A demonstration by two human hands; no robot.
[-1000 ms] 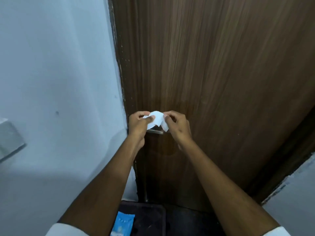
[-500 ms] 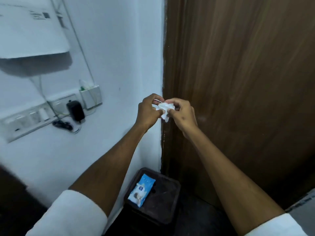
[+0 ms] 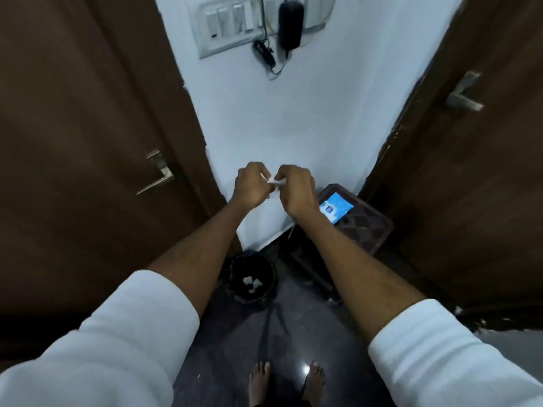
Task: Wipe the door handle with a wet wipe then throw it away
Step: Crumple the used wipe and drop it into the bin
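My left hand (image 3: pixel 251 186) and my right hand (image 3: pixel 295 192) are close together in front of the white wall, both pinching a small crumpled white wet wipe (image 3: pixel 275 183) that is mostly hidden between the fingers. The brown door on the right carries a metal handle (image 3: pixel 462 94), well away from my hands. A black bin (image 3: pixel 252 279) stands on the floor below my hands, with a few white scraps inside.
A second brown door with a metal lever handle (image 3: pixel 157 176) is on the left. A dark stool (image 3: pixel 363 221) holds a blue wipe packet (image 3: pixel 335 207). A switch panel (image 3: pixel 226 24) and black adapter (image 3: pixel 290 23) hang on the wall. My bare feet (image 3: pixel 286 383) are on the dark floor.
The view has swung left from the right door to the wall between two doors. My hands have come away from the handle and squeezed the wipe into a smaller ball.
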